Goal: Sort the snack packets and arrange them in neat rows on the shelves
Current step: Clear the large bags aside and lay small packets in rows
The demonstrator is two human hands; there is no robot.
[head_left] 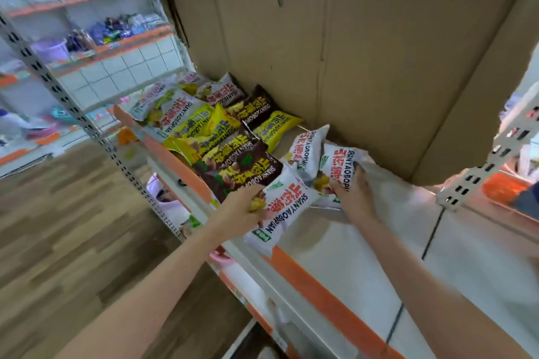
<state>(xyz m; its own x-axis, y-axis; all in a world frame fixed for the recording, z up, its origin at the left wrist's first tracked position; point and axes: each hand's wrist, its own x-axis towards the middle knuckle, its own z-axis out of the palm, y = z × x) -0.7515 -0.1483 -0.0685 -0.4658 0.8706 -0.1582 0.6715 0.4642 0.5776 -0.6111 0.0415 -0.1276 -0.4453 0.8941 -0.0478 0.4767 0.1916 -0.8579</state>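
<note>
A shop aisle with a wood-pattern floor [58, 227] and white racks trimmed in orange: a large cardboard sheet [364, 52] backs the shelf [364, 265] where the sorting takes place. Against the cardboard's lower edge, brown packets [242, 166], yellow packets [280, 128] and more white ones lie overlapped in loose colour bands, not yet in straight rows; the stretch of shelf below the cardboard's right end is bare. The job looks partly done, with grouping begun and squaring-up left. A white packet [284, 207], out from the cardboard at the shelf's front lip, is gripped at its side by the left hand [239, 207], its long axis running from the lip back toward the cardboard. The right hand [354, 195] clasps a second white packet [338, 166] nearer the cardboard, lying on much the same slant.
</note>
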